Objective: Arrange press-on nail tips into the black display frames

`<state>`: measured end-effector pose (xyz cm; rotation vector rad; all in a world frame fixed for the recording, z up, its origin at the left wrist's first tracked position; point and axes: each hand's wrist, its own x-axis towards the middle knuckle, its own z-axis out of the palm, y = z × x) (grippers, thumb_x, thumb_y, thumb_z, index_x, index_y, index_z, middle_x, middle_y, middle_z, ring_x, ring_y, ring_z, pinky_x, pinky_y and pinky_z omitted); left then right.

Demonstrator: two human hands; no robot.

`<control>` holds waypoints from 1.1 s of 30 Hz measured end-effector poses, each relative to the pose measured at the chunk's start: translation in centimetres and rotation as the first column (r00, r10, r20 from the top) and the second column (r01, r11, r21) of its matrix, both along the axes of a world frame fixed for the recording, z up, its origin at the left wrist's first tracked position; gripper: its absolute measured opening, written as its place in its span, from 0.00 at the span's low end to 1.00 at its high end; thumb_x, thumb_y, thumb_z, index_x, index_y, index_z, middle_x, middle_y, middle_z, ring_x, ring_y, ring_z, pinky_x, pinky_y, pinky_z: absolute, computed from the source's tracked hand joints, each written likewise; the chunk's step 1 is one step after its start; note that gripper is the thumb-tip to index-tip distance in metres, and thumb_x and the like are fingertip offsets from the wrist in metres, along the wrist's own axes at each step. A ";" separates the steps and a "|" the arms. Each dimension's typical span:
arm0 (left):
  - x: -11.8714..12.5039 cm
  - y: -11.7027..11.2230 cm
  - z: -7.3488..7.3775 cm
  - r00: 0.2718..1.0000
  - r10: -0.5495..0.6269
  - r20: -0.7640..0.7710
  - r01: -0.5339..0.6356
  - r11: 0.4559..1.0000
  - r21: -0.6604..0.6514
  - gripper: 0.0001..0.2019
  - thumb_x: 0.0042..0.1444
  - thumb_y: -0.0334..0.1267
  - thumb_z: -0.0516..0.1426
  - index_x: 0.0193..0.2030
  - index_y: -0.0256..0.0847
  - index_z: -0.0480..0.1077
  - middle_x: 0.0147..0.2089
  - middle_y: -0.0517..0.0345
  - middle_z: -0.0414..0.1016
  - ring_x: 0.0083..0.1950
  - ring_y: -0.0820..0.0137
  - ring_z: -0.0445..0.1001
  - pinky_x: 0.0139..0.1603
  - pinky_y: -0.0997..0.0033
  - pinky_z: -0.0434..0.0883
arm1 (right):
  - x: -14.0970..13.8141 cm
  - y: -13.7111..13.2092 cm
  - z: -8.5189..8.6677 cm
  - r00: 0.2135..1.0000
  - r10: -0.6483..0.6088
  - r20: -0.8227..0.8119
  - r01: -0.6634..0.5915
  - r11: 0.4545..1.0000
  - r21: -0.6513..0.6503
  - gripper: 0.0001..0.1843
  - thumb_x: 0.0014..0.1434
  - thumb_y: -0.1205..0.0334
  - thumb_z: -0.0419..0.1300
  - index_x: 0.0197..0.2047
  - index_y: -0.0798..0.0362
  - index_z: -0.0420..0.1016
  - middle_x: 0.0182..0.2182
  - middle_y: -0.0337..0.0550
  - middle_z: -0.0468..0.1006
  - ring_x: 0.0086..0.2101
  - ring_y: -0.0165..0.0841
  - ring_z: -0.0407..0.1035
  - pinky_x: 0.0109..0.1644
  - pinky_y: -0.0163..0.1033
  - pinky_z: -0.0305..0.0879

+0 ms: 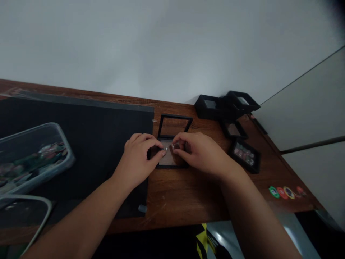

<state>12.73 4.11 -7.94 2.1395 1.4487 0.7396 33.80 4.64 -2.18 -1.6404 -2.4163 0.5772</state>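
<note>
An open black display case [174, 123] lies on the wooden desk [183, 194], its lid frame tilted back toward the wall. My left hand [140, 153] rests over the case's left side, fingertips pinched together on a small shiny piece [166, 148] that I cannot name. My right hand [201, 153] is over the case's right side, fingers curled and pinching a small dark item [175, 146] close to the left fingertips. Both hands meet above the case's pale inner film [167, 161].
A black mat [81, 136] covers the desk's left part. A clear plastic bin [32, 158] with several colourful small pieces stands at far left, another container's rim [40, 216] below it. Several black display cases [229, 106] stand at right, one filled [245, 155]. Round stickers [285, 192] lie near the right edge.
</note>
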 end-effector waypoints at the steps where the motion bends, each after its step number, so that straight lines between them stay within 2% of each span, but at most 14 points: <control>1: 0.0 0.0 0.0 1.000 -0.002 -0.001 0.002 1.000 0.005 0.06 0.62 0.44 0.60 0.41 0.49 0.78 0.48 0.55 0.77 0.56 0.55 0.67 0.59 0.46 0.64 | 0.0 -0.1 0.1 1.000 -0.003 -0.007 0.003 1.000 0.007 0.08 0.60 0.63 0.65 0.44 0.49 0.78 0.32 0.37 0.80 0.31 0.31 0.70 0.34 0.35 0.55; 10: 0.0 0.0 -0.1 1.000 -0.001 -0.012 0.001 1.000 0.010 0.07 0.62 0.46 0.60 0.41 0.48 0.77 0.48 0.55 0.77 0.57 0.55 0.67 0.59 0.47 0.64 | 0.0 -0.6 0.9 0.994 -0.009 -0.109 0.015 0.998 0.059 0.07 0.60 0.61 0.66 0.43 0.49 0.77 0.31 0.35 0.79 0.32 0.29 0.70 0.33 0.35 0.54; 15: 0.0 0.0 -0.1 1.000 -0.001 -0.018 0.001 1.000 0.005 0.07 0.62 0.46 0.60 0.42 0.49 0.78 0.48 0.55 0.77 0.57 0.55 0.67 0.58 0.47 0.65 | 0.3 -0.6 0.7 0.994 0.013 -0.113 -0.004 0.997 0.080 0.08 0.62 0.64 0.64 0.46 0.48 0.76 0.33 0.36 0.79 0.33 0.30 0.71 0.35 0.35 0.56; 20: -0.1 0.0 -0.1 1.000 -0.009 -0.025 0.009 1.000 0.007 0.08 0.62 0.46 0.59 0.42 0.49 0.78 0.49 0.55 0.77 0.57 0.55 0.67 0.59 0.47 0.64 | 0.7 -0.4 0.3 0.997 0.066 -0.039 -0.065 0.997 0.035 0.10 0.64 0.65 0.61 0.49 0.48 0.78 0.37 0.39 0.82 0.35 0.32 0.72 0.37 0.35 0.58; 25: 0.0 0.0 0.0 1.000 -0.009 -0.016 0.009 1.000 0.008 0.07 0.62 0.45 0.59 0.42 0.49 0.78 0.48 0.56 0.77 0.56 0.56 0.67 0.59 0.48 0.64 | 0.8 -0.1 0.0 0.991 0.118 -0.062 -0.119 0.993 -0.021 0.12 0.65 0.68 0.57 0.47 0.49 0.81 0.44 0.41 0.83 0.40 0.33 0.74 0.43 0.36 0.62; 29: 0.0 -0.1 -0.1 1.000 -0.006 -0.024 0.006 1.000 0.010 0.07 0.62 0.44 0.59 0.42 0.49 0.78 0.48 0.56 0.77 0.56 0.56 0.67 0.59 0.48 0.64 | 0.9 0.1 -0.2 0.992 0.113 -0.062 -0.115 0.993 -0.031 0.12 0.64 0.68 0.58 0.44 0.48 0.82 0.42 0.39 0.84 0.40 0.33 0.74 0.43 0.36 0.63; 33: -0.1 0.0 -0.2 1.000 -0.011 -0.025 0.012 1.000 0.022 0.07 0.63 0.45 0.59 0.43 0.49 0.78 0.49 0.57 0.77 0.57 0.56 0.67 0.59 0.48 0.64 | 1.2 0.2 -0.2 0.994 0.093 -0.062 -0.093 0.996 -0.009 0.12 0.63 0.66 0.59 0.46 0.46 0.82 0.40 0.38 0.84 0.36 0.31 0.73 0.40 0.35 0.61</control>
